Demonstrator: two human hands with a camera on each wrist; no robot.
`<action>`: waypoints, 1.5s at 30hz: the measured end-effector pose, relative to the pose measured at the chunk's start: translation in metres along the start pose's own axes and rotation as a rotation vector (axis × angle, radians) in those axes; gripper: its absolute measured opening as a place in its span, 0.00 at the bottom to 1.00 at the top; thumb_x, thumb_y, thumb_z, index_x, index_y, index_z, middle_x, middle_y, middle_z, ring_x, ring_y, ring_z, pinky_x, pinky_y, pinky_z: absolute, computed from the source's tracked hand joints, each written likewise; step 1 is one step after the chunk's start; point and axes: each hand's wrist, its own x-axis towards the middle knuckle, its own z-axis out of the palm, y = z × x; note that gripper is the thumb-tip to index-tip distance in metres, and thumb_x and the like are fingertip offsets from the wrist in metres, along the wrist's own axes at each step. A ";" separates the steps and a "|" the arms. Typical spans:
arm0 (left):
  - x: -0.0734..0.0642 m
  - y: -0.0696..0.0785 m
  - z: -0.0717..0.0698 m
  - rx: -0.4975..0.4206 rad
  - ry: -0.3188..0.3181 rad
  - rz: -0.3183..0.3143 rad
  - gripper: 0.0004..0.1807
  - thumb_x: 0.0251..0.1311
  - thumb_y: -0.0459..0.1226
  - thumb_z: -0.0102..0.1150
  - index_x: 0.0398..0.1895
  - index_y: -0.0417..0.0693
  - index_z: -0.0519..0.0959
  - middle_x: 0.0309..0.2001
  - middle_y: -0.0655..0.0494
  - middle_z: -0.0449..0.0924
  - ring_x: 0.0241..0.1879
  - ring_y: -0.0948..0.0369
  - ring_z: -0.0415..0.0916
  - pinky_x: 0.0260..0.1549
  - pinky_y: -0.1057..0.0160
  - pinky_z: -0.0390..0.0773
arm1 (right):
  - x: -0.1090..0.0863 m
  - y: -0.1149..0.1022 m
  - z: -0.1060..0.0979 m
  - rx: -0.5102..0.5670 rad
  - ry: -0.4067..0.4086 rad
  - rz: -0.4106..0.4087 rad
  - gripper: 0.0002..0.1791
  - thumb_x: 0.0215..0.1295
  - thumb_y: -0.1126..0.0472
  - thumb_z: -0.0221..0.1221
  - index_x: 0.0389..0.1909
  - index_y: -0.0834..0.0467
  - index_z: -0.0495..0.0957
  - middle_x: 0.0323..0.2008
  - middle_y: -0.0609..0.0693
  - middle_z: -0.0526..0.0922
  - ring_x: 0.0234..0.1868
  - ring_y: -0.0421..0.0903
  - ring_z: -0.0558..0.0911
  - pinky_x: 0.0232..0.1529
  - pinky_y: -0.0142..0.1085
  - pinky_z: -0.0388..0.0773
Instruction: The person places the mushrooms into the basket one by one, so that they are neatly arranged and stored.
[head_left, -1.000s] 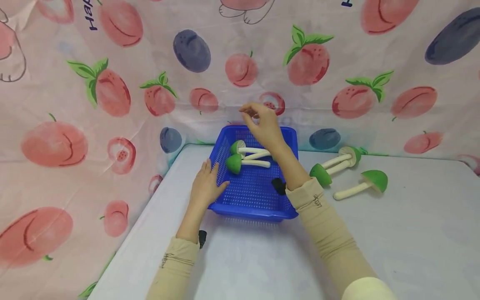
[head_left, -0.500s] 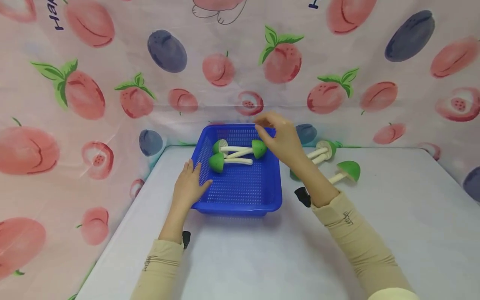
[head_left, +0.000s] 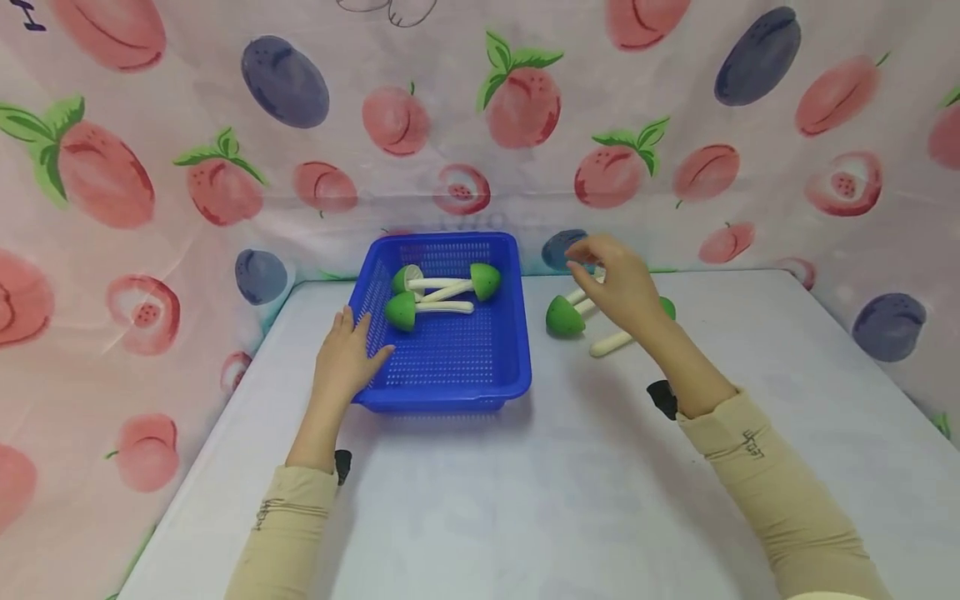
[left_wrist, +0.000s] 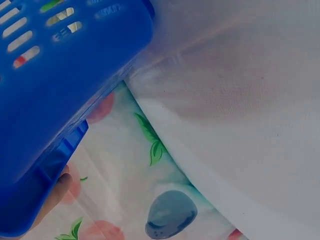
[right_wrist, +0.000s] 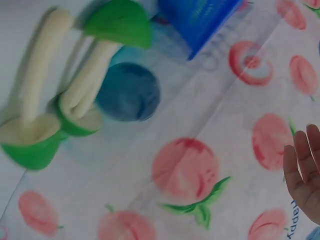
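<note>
A blue perforated basket (head_left: pixel 450 393) holds three green-capped mushrooms (head_left: pixel 401 311) with white stems, lying across one another near its back. My left hand (head_left: pixel 345 357) rests along the basket's left rim with its fingers extended. In the left wrist view the basket's side (left_wrist: pixel 60 85) fills the upper left, and part of a finger (left_wrist: pixel 60 189) shows beneath its rim. My right hand (head_left: pixel 621 287) hovers above more mushrooms (head_left: pixel 564 317) on the table, partly hiding them, and holds nothing. Its loosely bent fingers (right_wrist: pixel 304 160) appear at the right edge of the right wrist view, apart from those mushrooms (right_wrist: pixel 117 22).
A white-covered table (head_left: pixel 480 492) carries the basket and the loose mushrooms. Behind it and along the left hangs a fruit-printed cloth (head_left: pixel 420 50). Black straps (head_left: pixel 663 398) sit at both wrists.
My right hand has moved right, from above the basket to above the loose mushrooms. The head view has turned right. My left hand has stayed at the basket's left rim.
</note>
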 end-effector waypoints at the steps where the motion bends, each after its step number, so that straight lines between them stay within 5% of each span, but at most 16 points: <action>1: 0.000 -0.001 -0.001 0.002 -0.004 -0.003 0.40 0.63 0.49 0.54 0.68 0.30 0.57 0.70 0.27 0.44 0.71 0.35 0.43 0.67 0.39 0.52 | -0.003 0.005 -0.002 -0.019 -0.018 0.007 0.09 0.64 0.67 0.57 0.42 0.67 0.78 0.42 0.61 0.81 0.44 0.57 0.79 0.46 0.49 0.77; 11: 0.007 -0.001 -0.002 -0.009 -0.013 0.002 0.39 0.63 0.49 0.53 0.69 0.32 0.57 0.71 0.28 0.44 0.72 0.37 0.41 0.67 0.39 0.52 | -0.033 0.081 -0.036 -0.223 -0.411 0.145 0.19 0.64 0.62 0.57 0.54 0.66 0.73 0.56 0.69 0.72 0.58 0.68 0.71 0.56 0.62 0.68; 16: 0.003 -0.005 0.001 -0.011 -0.018 -0.010 0.39 0.63 0.49 0.53 0.69 0.32 0.56 0.71 0.28 0.43 0.72 0.37 0.41 0.68 0.39 0.50 | -0.037 0.120 -0.041 -0.190 -0.576 0.067 0.26 0.59 0.66 0.61 0.58 0.67 0.69 0.60 0.73 0.64 0.60 0.72 0.65 0.58 0.65 0.63; 21: 0.000 -0.010 -0.001 -0.026 0.004 -0.018 0.39 0.63 0.49 0.53 0.69 0.32 0.57 0.71 0.28 0.43 0.72 0.36 0.41 0.67 0.38 0.51 | -0.028 0.149 -0.047 -0.085 -0.692 0.127 0.38 0.55 0.63 0.65 0.65 0.66 0.59 0.67 0.74 0.51 0.67 0.73 0.53 0.61 0.68 0.55; 27: -0.003 -0.015 -0.006 -0.025 0.018 -0.033 0.39 0.63 0.49 0.53 0.69 0.32 0.57 0.71 0.28 0.44 0.71 0.36 0.41 0.66 0.36 0.52 | -0.020 0.170 -0.040 -0.040 -0.741 0.174 0.50 0.50 0.68 0.67 0.69 0.68 0.48 0.68 0.77 0.41 0.69 0.74 0.42 0.63 0.69 0.47; 35: 0.002 -0.011 -0.002 -0.032 0.028 -0.008 0.39 0.63 0.48 0.55 0.68 0.32 0.58 0.71 0.28 0.45 0.72 0.37 0.42 0.67 0.38 0.52 | -0.029 0.188 -0.020 -0.265 -0.774 0.158 0.66 0.43 0.76 0.68 0.74 0.54 0.31 0.71 0.71 0.38 0.66 0.77 0.47 0.53 0.77 0.54; 39: 0.002 -0.010 0.002 -0.019 0.021 -0.009 0.39 0.62 0.48 0.56 0.69 0.32 0.58 0.71 0.28 0.45 0.72 0.37 0.42 0.68 0.40 0.52 | -0.040 0.193 -0.008 -0.384 -0.754 0.060 0.60 0.42 0.77 0.69 0.72 0.57 0.42 0.70 0.68 0.49 0.65 0.75 0.56 0.52 0.71 0.62; 45: 0.001 -0.007 0.006 -0.021 0.021 -0.008 0.39 0.61 0.49 0.56 0.68 0.32 0.59 0.70 0.28 0.46 0.72 0.37 0.42 0.67 0.40 0.52 | -0.053 0.197 0.003 -0.408 -0.583 -0.049 0.38 0.45 0.82 0.62 0.60 0.66 0.62 0.56 0.69 0.68 0.53 0.71 0.72 0.48 0.63 0.72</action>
